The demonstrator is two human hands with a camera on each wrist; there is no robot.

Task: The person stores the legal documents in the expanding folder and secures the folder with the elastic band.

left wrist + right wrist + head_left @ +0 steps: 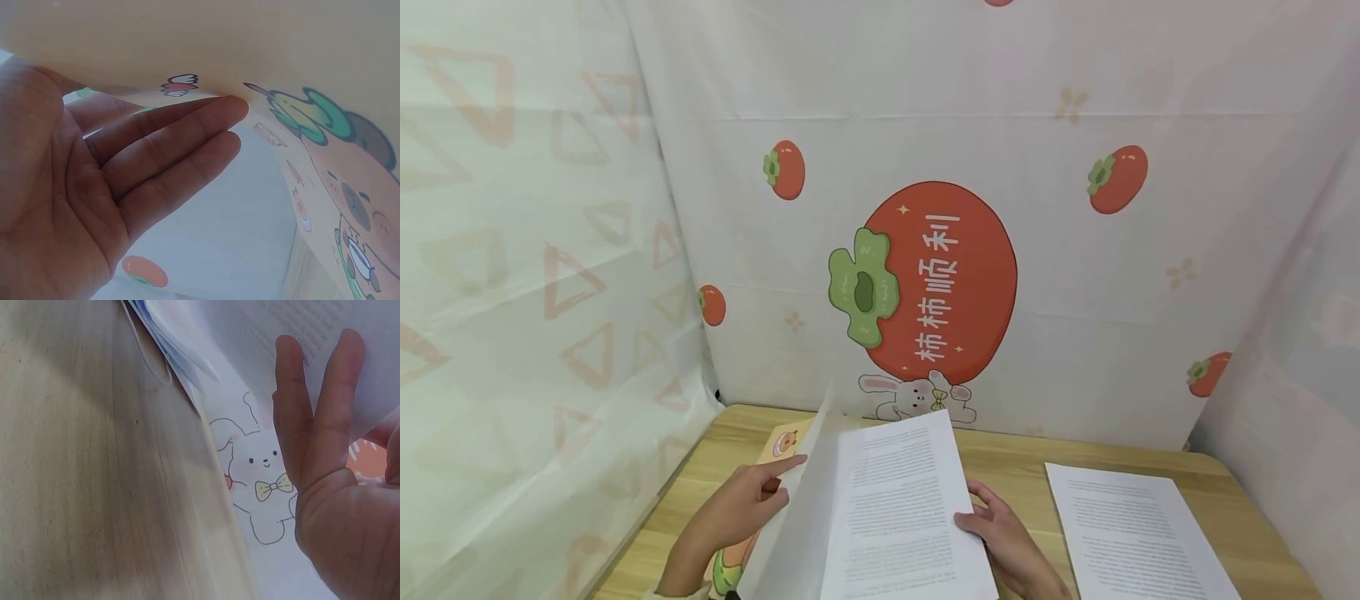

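A folder with a yellow cartoon cover (790,437) and translucent pages (808,517) stands partly open at the table's front middle. My left hand (745,504) is at its left side, index finger extended against a raised page. In the left wrist view, the straight fingers of the left hand (156,150) lie close to the cover (350,181), which bears a cartoon animal. With the thumb in front and fingers behind, my right hand (1003,533) pinches the right edge of a white printed sheet (898,500). Whether the sheet's left edge lies inside a page pocket, I cannot tell.
Another printed sheet (1138,533) lies flat on the right of the wooden table (1015,458). A white curtain (730,217) with persimmon prints hangs behind the table, and patterned curtains (527,292) flank it. Page edges (169,344) of the folder show near the tabletop.
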